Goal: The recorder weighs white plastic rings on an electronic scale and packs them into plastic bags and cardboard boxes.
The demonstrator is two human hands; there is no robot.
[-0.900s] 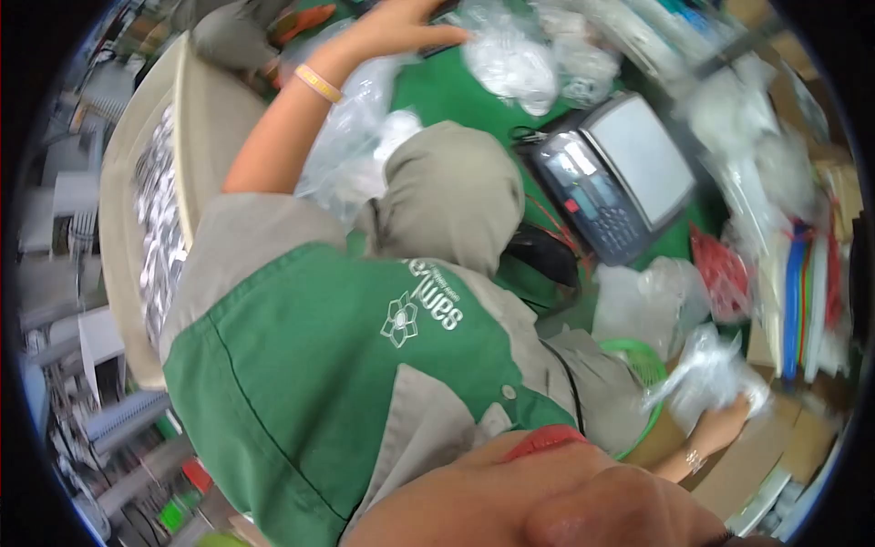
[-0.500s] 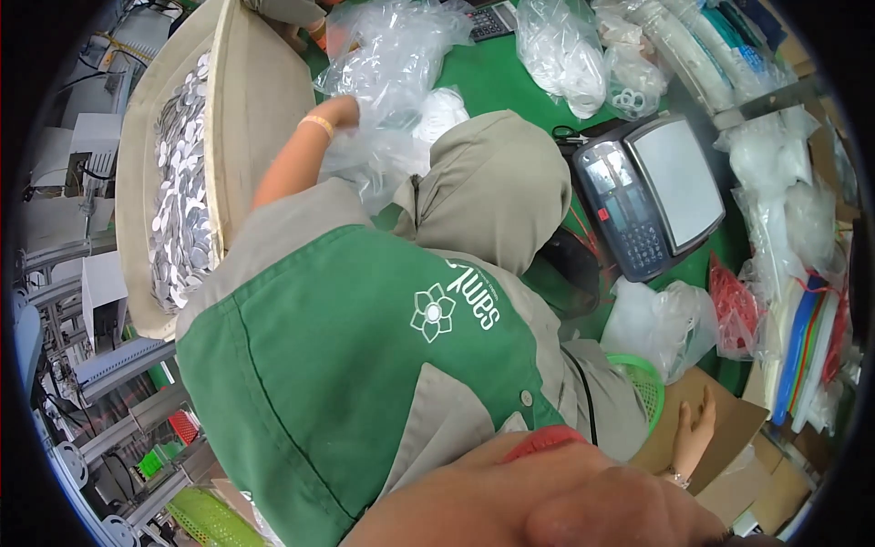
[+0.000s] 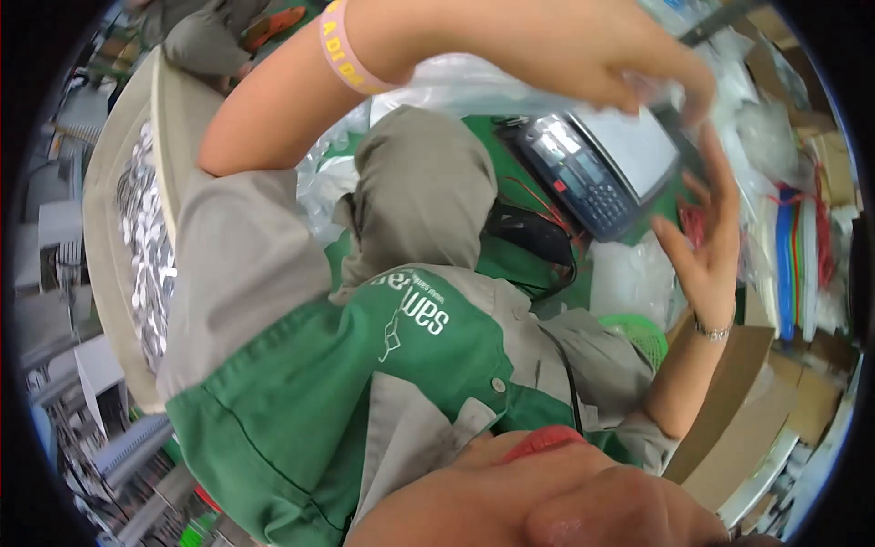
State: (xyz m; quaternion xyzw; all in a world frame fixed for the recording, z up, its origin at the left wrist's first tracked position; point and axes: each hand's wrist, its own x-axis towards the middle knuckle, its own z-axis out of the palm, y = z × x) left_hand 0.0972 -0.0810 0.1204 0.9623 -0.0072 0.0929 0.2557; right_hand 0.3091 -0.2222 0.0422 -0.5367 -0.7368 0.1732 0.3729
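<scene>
My left hand, with a pink wristband, reaches across the upper part of the view to the right. Its fingers are curled together and blurred, closed on what looks like thin clear plastic. A clear plastic bag stretches beneath that forearm. My right hand, with a silver bracelet, is raised below the left one, fingers spread and blurred, nothing held. Past both hands lies a dark scale with a pale weighing plate, partly hidden behind the left hand. More crumpled clear plastic lies beside my knee.
A large beige tub of silvery flat pieces stands at my left. Milky plastic bags, a green basket and a cardboard box are at my right, near coloured strips. Another person's grey-clad leg shows beyond the tub.
My left hand has swung from the plastic beside the tub over to the right. My right hand has risen from near the box toward it. My body has shifted a little left.
</scene>
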